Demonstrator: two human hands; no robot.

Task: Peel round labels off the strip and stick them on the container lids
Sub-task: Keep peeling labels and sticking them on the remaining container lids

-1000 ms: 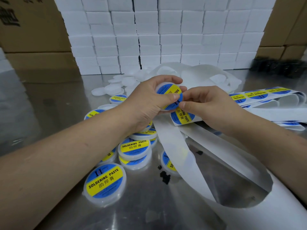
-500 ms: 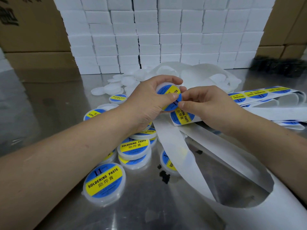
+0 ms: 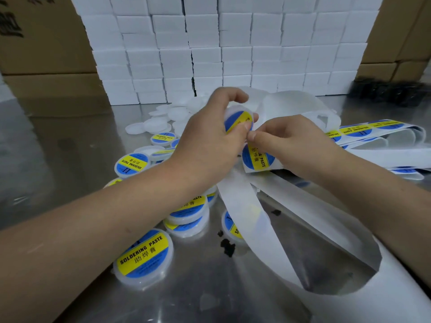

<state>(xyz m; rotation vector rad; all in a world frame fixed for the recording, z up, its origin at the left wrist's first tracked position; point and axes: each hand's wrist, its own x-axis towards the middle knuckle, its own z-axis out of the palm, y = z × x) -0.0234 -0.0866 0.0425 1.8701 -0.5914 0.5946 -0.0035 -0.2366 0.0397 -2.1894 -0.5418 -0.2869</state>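
My left hand (image 3: 210, 138) curls its fingers round the container (image 3: 234, 110), tipped up higher than a second ago, thumb pressing the label (image 3: 235, 122) flat. My right hand (image 3: 291, 141) pinches the strip (image 3: 255, 159) just beneath, so this lid looks done and the next peel is due

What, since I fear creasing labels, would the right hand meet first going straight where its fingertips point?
Probably the labelled lid gripped by the left hand, right beside the right hand; depth is unclear.
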